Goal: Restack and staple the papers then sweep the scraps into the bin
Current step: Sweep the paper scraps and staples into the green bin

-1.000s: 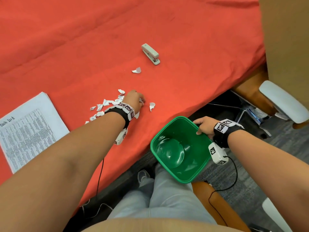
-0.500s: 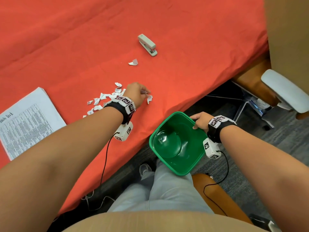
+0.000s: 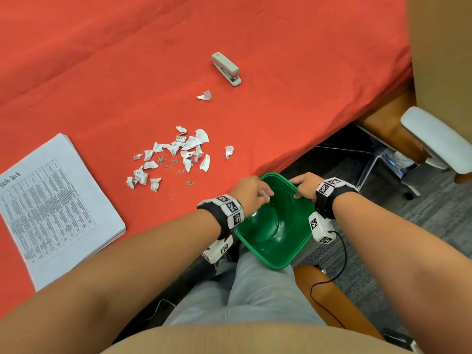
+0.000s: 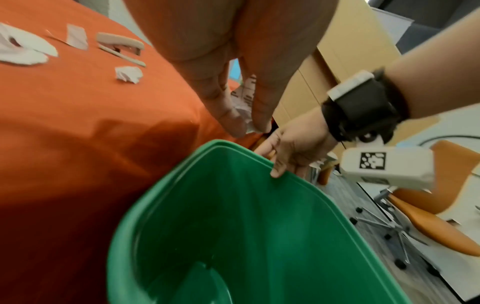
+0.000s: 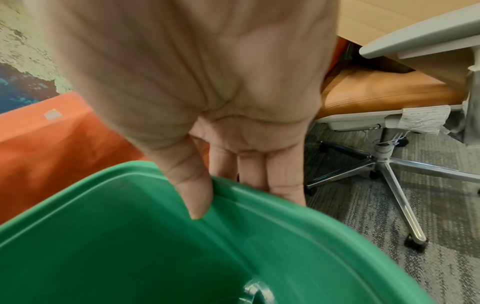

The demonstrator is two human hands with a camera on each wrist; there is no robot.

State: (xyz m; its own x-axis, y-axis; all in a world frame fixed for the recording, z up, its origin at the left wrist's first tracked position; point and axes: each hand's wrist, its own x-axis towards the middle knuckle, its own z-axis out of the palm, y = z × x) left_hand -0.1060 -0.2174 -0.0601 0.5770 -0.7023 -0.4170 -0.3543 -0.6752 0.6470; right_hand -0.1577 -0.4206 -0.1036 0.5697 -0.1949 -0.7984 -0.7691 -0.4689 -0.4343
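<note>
**Ana:** Bin (image 3: 274, 241) first. Why is it hanging off the table edge and not standing on the floor?

**Ben:** So its mouth sits just below the cloth (image 3: 281, 72). The right hand (image 3: 305, 186) clamps the far rim, thumb inside and fingers outside, which holds it up, tilted toward the person's lap.

**Ana:** And the left hand (image 3: 251, 191)?

**Ben:** It is over the bin's mouth, thumb and fingers pinching a scrap (image 4: 245, 96) of printed paper. My guess is that it is about to let go, since the bin is directly beneath.

**Ana:** One piece at a time, then. Where are the others?

**Ben:** Scraps (image 3: 176, 154) lie in a loose heap ahead of the left hand, with what look like spent staples (image 3: 172, 162) among them. One more piece (image 3: 229, 151) is nearer the edge, another (image 3: 204, 95) far out beside the stapler (image 3: 226, 68).

**Ana:** The bin looks bare inside.

**Ben:** Yes, so sweeping has hardly begun, I judge. The papers (image 3: 55, 208) sit squared up well to the left of that hand, out of the way; whether they are stapled I cannot tell.
</note>
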